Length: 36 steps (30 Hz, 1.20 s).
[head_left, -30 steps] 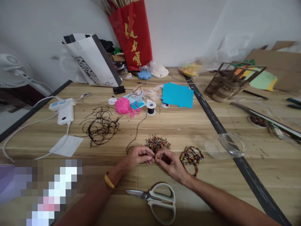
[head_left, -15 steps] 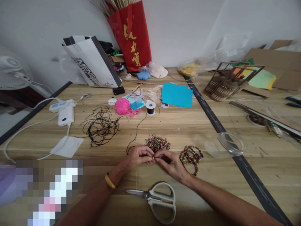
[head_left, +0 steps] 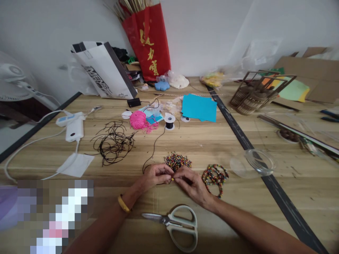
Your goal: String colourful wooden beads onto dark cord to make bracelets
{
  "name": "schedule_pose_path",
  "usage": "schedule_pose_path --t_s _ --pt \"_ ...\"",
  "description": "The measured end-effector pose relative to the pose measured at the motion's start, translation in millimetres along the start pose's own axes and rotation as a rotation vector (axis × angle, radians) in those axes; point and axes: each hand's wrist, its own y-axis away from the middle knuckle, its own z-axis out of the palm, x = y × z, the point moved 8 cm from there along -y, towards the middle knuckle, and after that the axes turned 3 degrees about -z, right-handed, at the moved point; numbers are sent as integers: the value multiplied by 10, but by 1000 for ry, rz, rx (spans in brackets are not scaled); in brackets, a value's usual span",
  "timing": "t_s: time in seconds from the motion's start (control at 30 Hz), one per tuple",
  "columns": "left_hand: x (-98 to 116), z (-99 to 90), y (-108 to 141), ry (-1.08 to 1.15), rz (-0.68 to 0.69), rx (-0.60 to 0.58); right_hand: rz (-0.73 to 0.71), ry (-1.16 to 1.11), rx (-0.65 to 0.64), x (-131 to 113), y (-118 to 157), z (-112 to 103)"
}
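Note:
Near the front of the table my left hand (head_left: 158,175) is closed in a pinch on the thin black cord (head_left: 154,145), which runs back to a white spool (head_left: 170,121). Facing it, my right hand (head_left: 191,181) pinches the cord too, its fingertips almost touching the left ones. A tiny yellow bead (head_left: 173,179) shows on the cord between the fingertips. Just behind the hands lies a pile of multicoloured beads (head_left: 178,160). Strung bead loops (head_left: 215,178) rest beside my right wrist. Scissors (head_left: 177,224) with pale handles lie in front of my hands.
Tangled black cord (head_left: 113,143) and a white power strip (head_left: 74,127) lie left. Pink yarn (head_left: 138,120) and blue sheets (head_left: 199,107) are farther back. On the right are a clear round container (head_left: 261,162) and brown lantern-like baskets (head_left: 254,98).
The yellow bead sits slightly lower, just under the fingertips, and more black cord shows below my left hand. Both hands stay in nearly the same place.

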Motion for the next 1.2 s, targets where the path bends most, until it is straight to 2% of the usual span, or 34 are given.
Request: schedule_pose_path --t_s 0.2,0.47,0.6,0.7,0.8,1.03,1.2 --pt "71 -26 25 -46 75 26 -151 63 -38 -226 17 8" --pt "-63 73 8 -42 12 -46 -143 73 -22 -165 29 14" --pt "36 71 26 -102 92 -59 -112 50 -2 -109 33 4" --pt "162 16 78 -247 168 -10 -98 52 23 -101 30 -12" --pt "254 -9 126 -287 228 30 -111 62 22 -127 26 -7" --pt "89 134 82 -120 97 -39 -122 60 8 -140 21 2" --pt "-11 136 34 -87 39 -25 -120 59 3 -133 25 13"
